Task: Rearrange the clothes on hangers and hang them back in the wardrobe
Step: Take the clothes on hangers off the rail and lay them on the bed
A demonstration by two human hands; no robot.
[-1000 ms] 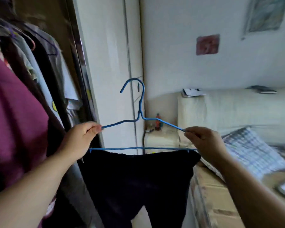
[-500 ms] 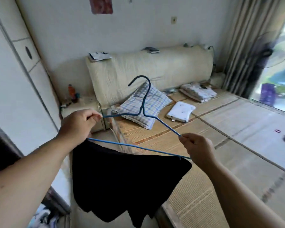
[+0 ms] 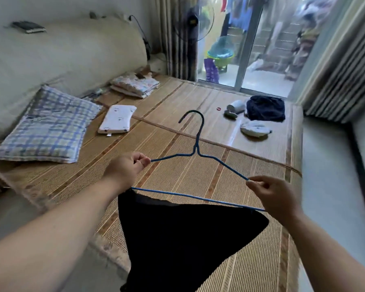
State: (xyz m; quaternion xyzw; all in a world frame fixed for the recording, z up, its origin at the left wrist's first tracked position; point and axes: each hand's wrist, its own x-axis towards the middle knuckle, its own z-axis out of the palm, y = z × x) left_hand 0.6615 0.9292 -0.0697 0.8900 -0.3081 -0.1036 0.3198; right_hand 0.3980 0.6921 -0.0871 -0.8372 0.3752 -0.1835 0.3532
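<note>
Head camera showed the person had swung away from the wardrobe, now out of sight, to face the straw-mat bed. The left hand and right hand each pinched one shoulder of the thin blue wire hanger, held above the mat. The black cloth garment sagged from its lower bar. Rearranging it seemed the step in hand, with hanging still to come.

The hanger I hold is blue wire, its garment black. Pillow is blue-and-white check; bed mat tan with brown stripes.
</note>
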